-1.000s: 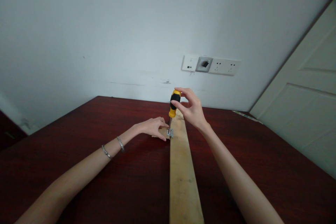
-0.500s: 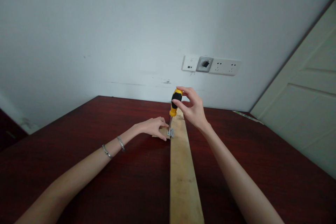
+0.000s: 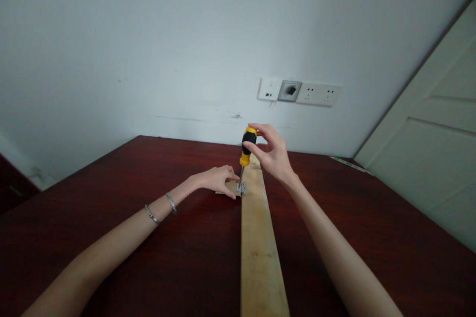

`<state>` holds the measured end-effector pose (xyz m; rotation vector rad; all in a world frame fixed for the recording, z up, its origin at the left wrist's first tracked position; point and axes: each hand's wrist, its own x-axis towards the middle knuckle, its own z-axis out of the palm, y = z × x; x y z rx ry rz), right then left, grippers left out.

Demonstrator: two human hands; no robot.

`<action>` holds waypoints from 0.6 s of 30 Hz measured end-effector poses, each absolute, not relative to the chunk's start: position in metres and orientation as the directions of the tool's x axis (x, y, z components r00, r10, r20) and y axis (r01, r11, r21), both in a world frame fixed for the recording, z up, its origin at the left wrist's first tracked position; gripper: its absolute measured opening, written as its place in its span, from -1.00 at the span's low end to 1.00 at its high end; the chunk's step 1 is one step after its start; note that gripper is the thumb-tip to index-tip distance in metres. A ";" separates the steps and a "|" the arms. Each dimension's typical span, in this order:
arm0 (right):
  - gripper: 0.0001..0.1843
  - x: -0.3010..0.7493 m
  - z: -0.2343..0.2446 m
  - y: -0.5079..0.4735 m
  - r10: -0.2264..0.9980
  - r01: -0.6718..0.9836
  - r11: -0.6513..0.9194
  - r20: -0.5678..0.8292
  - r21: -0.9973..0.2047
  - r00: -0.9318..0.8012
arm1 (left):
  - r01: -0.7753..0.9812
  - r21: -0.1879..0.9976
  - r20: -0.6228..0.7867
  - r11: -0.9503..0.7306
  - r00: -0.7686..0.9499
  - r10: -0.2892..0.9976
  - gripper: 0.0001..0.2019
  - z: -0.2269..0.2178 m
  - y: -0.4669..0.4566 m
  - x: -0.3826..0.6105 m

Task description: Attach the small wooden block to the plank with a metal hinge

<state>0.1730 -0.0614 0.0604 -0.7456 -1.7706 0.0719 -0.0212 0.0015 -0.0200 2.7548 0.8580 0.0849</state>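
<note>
A yellow-and-black screwdriver stands nearly upright, leaning slightly, its shaft pointing down at a small metal hinge. The fingers and thumb of my right hand are closed around its handle. The hinge lies across the seam between a long wooden plank and a small wooden block. From the left, my left hand steadies the block, thumb on the near side and fingers on the far side, close to the hinge. The screwdriver's tip and any screw under it are too small to make out.
The plank runs along a dark red tabletop toward me. Behind it rises a white wall with sockets and a switch panel. A pale panelled door stands at right, and a thin strip lies near the table's back right edge.
The screwdriver handle has shifted very slightly left and stands a little more upright, with my right hand moving along. My left hand, the hinge and the plank stay in place.
</note>
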 end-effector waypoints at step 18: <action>-0.60 0.172 0.058 -0.059 0.507 0.425 0.805 0.852 -0.414 -0.128 | 0.546 0.256 -0.023 -0.798 0.828 0.560 -0.36 -0.021 0.002 -0.021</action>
